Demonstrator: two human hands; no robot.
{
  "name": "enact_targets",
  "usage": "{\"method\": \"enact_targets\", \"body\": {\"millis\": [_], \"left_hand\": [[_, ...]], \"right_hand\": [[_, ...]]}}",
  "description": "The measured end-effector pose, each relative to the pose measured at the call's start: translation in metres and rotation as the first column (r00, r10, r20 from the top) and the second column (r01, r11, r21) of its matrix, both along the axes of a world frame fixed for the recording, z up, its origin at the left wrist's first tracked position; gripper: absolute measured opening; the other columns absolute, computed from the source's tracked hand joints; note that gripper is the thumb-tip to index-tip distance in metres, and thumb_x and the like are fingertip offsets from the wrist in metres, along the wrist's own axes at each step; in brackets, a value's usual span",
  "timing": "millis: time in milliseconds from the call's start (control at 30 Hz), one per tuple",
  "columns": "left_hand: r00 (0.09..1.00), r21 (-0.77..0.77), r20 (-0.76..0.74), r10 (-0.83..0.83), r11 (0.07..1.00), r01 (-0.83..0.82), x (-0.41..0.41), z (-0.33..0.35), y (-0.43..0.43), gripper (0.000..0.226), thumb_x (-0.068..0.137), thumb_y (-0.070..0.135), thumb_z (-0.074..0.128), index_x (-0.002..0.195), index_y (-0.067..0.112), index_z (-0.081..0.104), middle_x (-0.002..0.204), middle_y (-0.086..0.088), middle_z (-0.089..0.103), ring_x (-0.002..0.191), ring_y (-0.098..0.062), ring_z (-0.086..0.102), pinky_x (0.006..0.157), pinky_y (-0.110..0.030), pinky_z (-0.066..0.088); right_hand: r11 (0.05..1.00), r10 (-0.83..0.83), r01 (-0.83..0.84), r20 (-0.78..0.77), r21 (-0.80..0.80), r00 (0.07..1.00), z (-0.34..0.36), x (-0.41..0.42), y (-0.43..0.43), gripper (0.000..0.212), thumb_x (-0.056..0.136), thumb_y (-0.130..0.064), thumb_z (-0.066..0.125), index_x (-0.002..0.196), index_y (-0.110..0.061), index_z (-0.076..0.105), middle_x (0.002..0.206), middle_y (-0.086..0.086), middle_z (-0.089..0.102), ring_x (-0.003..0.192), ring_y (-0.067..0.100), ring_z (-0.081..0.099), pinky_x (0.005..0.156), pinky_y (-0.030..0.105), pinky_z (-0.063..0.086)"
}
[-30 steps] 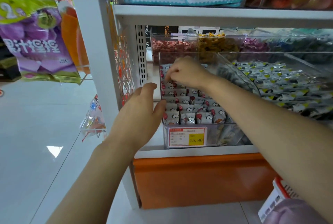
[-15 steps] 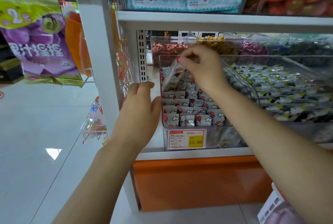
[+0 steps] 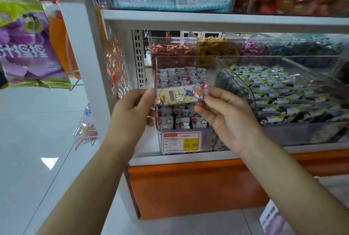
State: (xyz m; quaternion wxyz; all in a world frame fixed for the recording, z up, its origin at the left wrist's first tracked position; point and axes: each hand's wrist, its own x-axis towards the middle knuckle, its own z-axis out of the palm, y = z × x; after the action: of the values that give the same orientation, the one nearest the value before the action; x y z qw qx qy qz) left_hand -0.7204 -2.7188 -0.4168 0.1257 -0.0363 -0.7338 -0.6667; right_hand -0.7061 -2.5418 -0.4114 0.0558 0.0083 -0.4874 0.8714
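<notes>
A small snack packet [image 3: 181, 96] with a cartoon figure and yellow print is held level in front of a clear plastic bin [image 3: 160, 60]. My left hand [image 3: 132, 113] pinches its left end between thumb and fingers. My right hand [image 3: 224, 115] pinches its right end. The bin holds several rows of like packets with red and white print, and a price tag [image 3: 182, 142] reading 15.80 is stuck on its front.
A second clear bin [image 3: 245, 83] of dark and yellow packets stands to the right. More bins of sweets sit behind. A white shelf board [image 3: 207, 21] runs above, with seaweed packs on it. Purple bags [image 3: 28, 51] hang at the left over a tiled floor.
My right hand lifted one packet out of the bin and brought it forward. My left hand left the bin's side and took the packet's left end.
</notes>
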Motion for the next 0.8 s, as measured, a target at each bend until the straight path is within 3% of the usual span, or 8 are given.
{"method": "enact_targets", "body": {"millis": [133,267,333,433,533,667,800], "left_hand": [[0.986,0.319,0.075,-0.152,0.940,0.120,0.006,0.003,-0.001,0.026,0.091,0.026,0.054,0.072,0.017,0.070,0.056,0.007,0.061,0.055,-0.004,0.054,0.051,-0.015,0.047],[0.958,0.467,0.140,-0.248,0.870,0.157,0.012,0.002,-0.007,0.026,0.075,0.031,0.060,0.055,0.016,0.069,0.056,0.001,0.058,0.053,-0.004,0.056,0.054,-0.012,0.050],[0.958,0.476,0.157,-0.242,0.868,0.141,0.016,-0.001,-0.009,0.026,0.075,0.030,0.059,0.056,0.013,0.064,0.057,-0.002,0.056,0.052,-0.005,0.055,0.052,-0.011,0.050],[0.979,0.368,0.148,-0.139,0.927,0.076,0.027,-0.009,-0.010,0.032,0.087,0.026,0.055,0.058,0.011,0.059,0.056,-0.003,0.052,0.048,-0.007,0.051,0.049,-0.012,0.047],[0.981,0.308,0.192,-0.013,0.950,-0.048,0.038,-0.018,-0.011,0.029,0.092,0.026,0.053,0.078,0.002,0.061,0.054,-0.003,0.052,0.045,-0.007,0.048,0.045,-0.015,0.045],[0.958,0.402,0.276,-0.072,0.914,-0.048,0.048,-0.023,-0.015,0.025,0.094,0.024,0.051,0.090,0.000,0.059,0.051,-0.001,0.050,0.043,-0.006,0.045,0.044,-0.013,0.044],[0.935,0.550,0.306,-0.182,0.835,-0.017,0.049,-0.021,-0.020,0.018,0.093,0.010,0.050,0.092,-0.003,0.062,0.065,-0.004,0.054,0.050,-0.003,0.054,0.050,-0.011,0.048]], "right_hand": [[0.998,0.055,-0.055,0.015,-0.015,0.998,-0.003,0.005,0.004,0.015,0.072,0.006,0.059,0.082,-0.003,0.065,0.076,0.008,0.073,0.065,0.017,0.070,0.058,0.020,0.055],[1.000,0.017,-0.018,0.039,0.016,0.999,-0.008,0.009,0.006,0.014,0.077,0.008,0.058,0.086,-0.002,0.063,0.066,0.006,0.070,0.061,0.016,0.069,0.056,0.020,0.055],[0.998,-0.013,0.011,0.036,0.059,0.999,-0.011,0.011,0.007,0.013,0.080,0.007,0.058,0.088,-0.003,0.063,0.064,0.005,0.070,0.059,0.015,0.068,0.054,0.021,0.055],[0.993,-0.008,0.006,0.021,0.118,1.000,-0.015,0.018,0.006,0.013,0.079,0.004,0.060,0.087,-0.005,0.064,0.062,0.003,0.068,0.057,0.013,0.066,0.052,0.021,0.054],[0.989,0.048,-0.049,0.012,0.141,0.999,-0.020,0.025,0.002,0.014,0.075,-0.001,0.063,0.089,-0.006,0.065,0.062,0.004,0.067,0.056,0.013,0.065,0.051,0.020,0.053],[0.994,0.089,-0.091,0.039,0.063,0.995,-0.023,0.031,-0.004,0.015,0.075,-0.001,0.062,0.088,-0.006,0.065,0.060,0.002,0.067,0.054,0.011,0.064,0.049,0.019,0.052],[0.995,0.096,-0.096,0.068,-0.015,0.993,-0.023,0.032,-0.003,0.018,0.075,0.005,0.059,0.090,-0.004,0.065,0.065,0.003,0.071,0.059,0.013,0.068,0.053,0.019,0.053]]}}
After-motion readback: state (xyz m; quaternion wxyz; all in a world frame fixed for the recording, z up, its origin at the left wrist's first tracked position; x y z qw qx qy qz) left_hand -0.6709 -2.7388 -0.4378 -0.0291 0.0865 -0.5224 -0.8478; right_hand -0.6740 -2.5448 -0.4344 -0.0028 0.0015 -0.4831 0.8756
